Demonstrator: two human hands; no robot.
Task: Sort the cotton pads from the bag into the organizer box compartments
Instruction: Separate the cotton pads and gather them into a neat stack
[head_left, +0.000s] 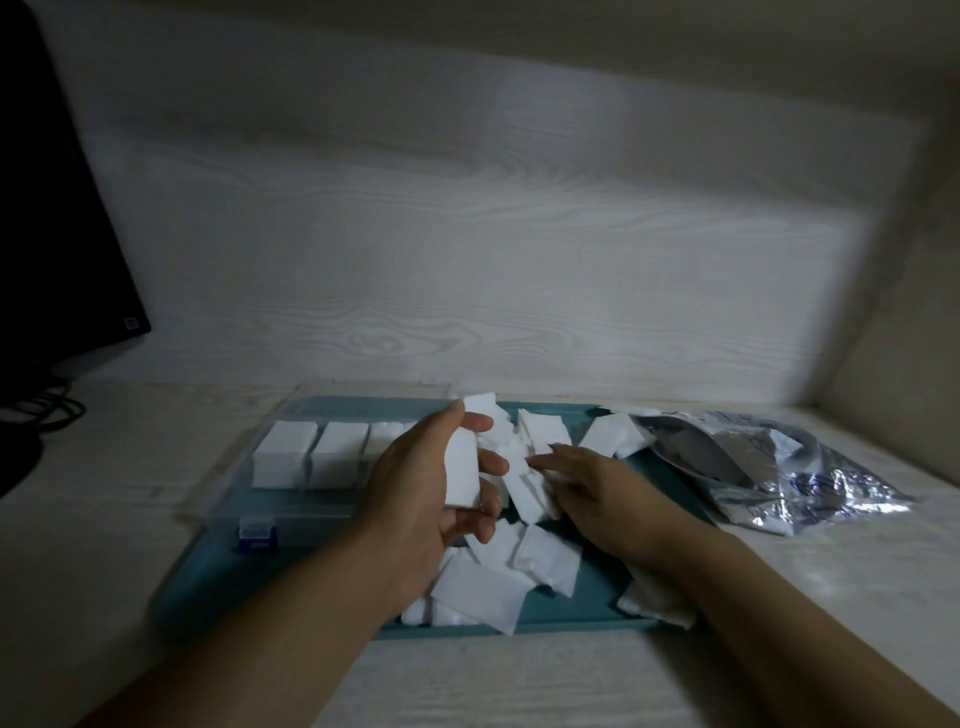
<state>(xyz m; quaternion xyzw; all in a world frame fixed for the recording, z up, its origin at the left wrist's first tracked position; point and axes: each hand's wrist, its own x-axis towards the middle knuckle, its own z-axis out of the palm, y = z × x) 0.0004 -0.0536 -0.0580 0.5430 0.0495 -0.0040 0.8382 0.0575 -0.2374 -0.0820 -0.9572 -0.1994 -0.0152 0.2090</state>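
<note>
Both forearms are bare to the frame edge, with no sleeves, and the hands (519, 483) are ungloved.

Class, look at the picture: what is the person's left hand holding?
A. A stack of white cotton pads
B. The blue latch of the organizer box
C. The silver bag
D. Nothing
A: the left hand grips a stack of white cotton pads above the teal tray.

Loose pads (498, 577) — bag (769, 467) crowding right
</note>
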